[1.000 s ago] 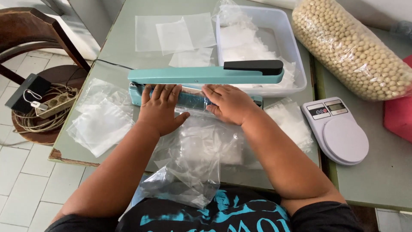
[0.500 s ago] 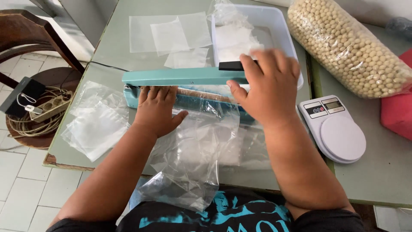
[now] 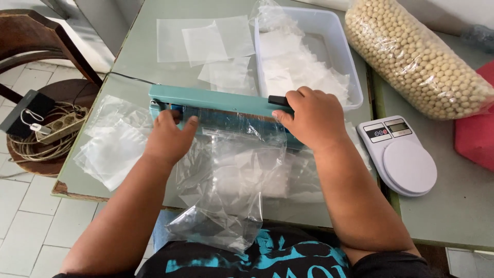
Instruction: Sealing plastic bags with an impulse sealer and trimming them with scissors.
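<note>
- Plastic bag lies flat on the worktop, its near end hanging crumpled over the front edge towards the person's lap, its far end tucked under the arm of the teal heat sealer.
- Bag's near end hangs loose; judgement: its weight could drag the far end askew, so pull more of it up onto the worktop.
- Left hand is flat, fingers spread, pressing the bag's left side just in front of the sealer; it grips nothing. Good: it keeps the film taut. Hold the fingertips short of the bar.
- Right hand is curled over the sealer's black handle, bearing down, arm lowered onto the film.
- Judgement: press evenly along the arm, not only at the handle end, so the left part of the seam closes too.
- Film near the bar shows wrinkles; smooth them sideways with the left hand, or the seam may leak.
- Loose clear bags lie left of the sealer, more sheets beyond it; keep them out from under the arm.
- White tub of small packets sits just behind the handle.
- Kitchen scale stands to the right, big sack of pale beans farther back.
</note>
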